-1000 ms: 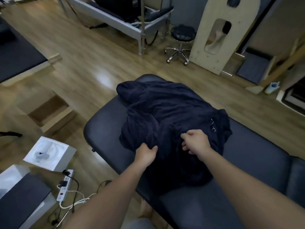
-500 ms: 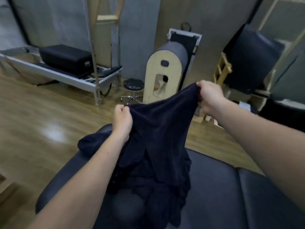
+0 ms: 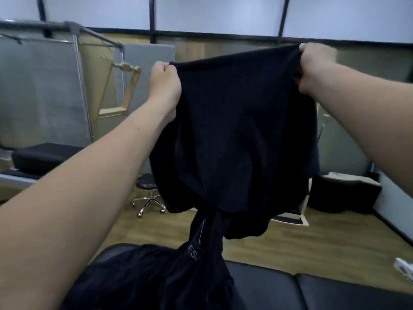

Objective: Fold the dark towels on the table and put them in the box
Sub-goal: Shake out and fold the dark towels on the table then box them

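Left grip (image 3: 164, 83) is curled tight round one top corner of the dark towel (image 3: 234, 130). Right grip (image 3: 312, 66) clenches the opposite corner. The top edge is stretched between the grips. The cloth hangs below them, and a twisted tail reaches the black padded surface (image 3: 335, 294) underneath.

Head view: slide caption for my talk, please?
Left hand and right hand hold a dark fabric towel by its top edge above the black padded table.
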Tool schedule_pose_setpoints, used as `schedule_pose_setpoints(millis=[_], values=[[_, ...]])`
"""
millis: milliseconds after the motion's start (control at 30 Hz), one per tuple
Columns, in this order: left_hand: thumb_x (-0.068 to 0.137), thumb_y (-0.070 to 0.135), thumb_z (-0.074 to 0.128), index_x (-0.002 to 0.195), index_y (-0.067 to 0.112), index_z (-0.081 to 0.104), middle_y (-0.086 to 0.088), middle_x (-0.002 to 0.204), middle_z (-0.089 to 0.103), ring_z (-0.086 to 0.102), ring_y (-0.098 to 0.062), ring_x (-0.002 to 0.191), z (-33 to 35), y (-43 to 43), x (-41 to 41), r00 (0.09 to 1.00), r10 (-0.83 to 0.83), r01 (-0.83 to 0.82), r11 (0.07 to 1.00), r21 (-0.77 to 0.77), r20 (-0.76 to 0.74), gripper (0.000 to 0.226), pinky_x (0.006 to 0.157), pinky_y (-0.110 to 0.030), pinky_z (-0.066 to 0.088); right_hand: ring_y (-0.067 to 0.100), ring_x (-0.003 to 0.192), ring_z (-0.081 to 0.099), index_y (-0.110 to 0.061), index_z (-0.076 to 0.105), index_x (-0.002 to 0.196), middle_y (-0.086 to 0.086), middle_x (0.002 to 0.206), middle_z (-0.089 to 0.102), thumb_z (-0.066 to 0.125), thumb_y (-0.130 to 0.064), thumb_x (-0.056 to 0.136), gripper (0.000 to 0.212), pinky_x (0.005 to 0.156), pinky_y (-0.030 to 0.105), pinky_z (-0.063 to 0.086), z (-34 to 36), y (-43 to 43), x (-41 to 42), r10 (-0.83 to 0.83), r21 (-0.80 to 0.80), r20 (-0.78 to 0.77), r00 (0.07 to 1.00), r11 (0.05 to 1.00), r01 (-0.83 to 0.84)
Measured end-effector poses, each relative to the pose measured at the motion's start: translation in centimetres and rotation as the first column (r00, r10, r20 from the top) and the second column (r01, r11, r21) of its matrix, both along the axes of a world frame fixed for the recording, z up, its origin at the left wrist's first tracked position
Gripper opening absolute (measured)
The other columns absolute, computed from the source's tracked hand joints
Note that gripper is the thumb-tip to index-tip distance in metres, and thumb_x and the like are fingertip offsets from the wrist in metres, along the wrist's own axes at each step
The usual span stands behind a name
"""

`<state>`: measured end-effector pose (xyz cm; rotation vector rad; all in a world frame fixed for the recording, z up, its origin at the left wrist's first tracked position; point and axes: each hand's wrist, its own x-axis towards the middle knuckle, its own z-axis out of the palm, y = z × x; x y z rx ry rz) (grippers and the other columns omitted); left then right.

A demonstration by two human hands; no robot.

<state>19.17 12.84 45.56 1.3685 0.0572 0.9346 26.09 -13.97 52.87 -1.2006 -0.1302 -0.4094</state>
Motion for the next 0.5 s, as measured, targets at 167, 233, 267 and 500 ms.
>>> schedule_pose_setpoints(millis=[167,233,267,500], values=[[0.086,0.005,0.040,0.085,0.017,0.049,-0.006,0.084,0.052,0.046,-0.017,0.070,0.0,-8.1,1.2,0.983,-0.176,0.158,0.951,-0.268,-0.044,0.016,0.066,-0.030,0.043,0.020,0.069,0.062,-0.021,0.061,0.086,0.004,0.077,0.062,0.057,-0.011,0.082,0.011,0.057,0.036,0.056,-2.8,-8.1,0.5,-0.111,0.037,-0.057,0.992,0.993,0.113],[0.088,0.006,0.043,0.089,0.013,0.056,-0.006,0.081,0.058,0.054,-0.020,0.066,0.2,-12.1,1.8,0.966,-0.238,0.202,0.938,-0.281,-0.103,0.015,0.065,-0.029,0.052,0.020,0.073,0.063,-0.022,0.063,0.095,0.003,0.082,0.065,0.058,-0.013,0.082,0.017,0.057,0.031,0.055,-3.9,-12.6,1.2,-0.105,0.027,-0.085,0.991,0.994,0.108],[0.090,0.011,0.046,0.093,0.012,0.060,-0.006,0.083,0.060,0.056,-0.022,0.070,0.2,-14.3,2.2,0.955,-0.253,0.212,0.947,-0.241,-0.153,0.014,0.067,-0.031,0.052,0.020,0.072,0.064,-0.022,0.063,0.102,0.003,0.084,0.066,0.059,-0.013,0.084,0.020,0.056,0.029,0.055,-4.4,-15.0,1.5,-0.105,0.025,-0.091,0.990,0.994,0.108],[0.094,0.014,0.046,0.079,0.016,0.055,-0.001,0.062,0.050,0.040,-0.012,0.040,3.7,-32.3,3.8,0.941,-0.313,0.314,0.949,-0.018,-0.127,0.018,0.040,-0.015,0.026,0.018,0.069,0.052,-0.021,0.049,0.075,-0.002,0.073,0.048,0.058,-0.017,0.081,0.012,0.067,0.027,0.042,0.6,-33.9,1.2,-0.420,-0.109,0.071,0.905,0.899,0.425]])
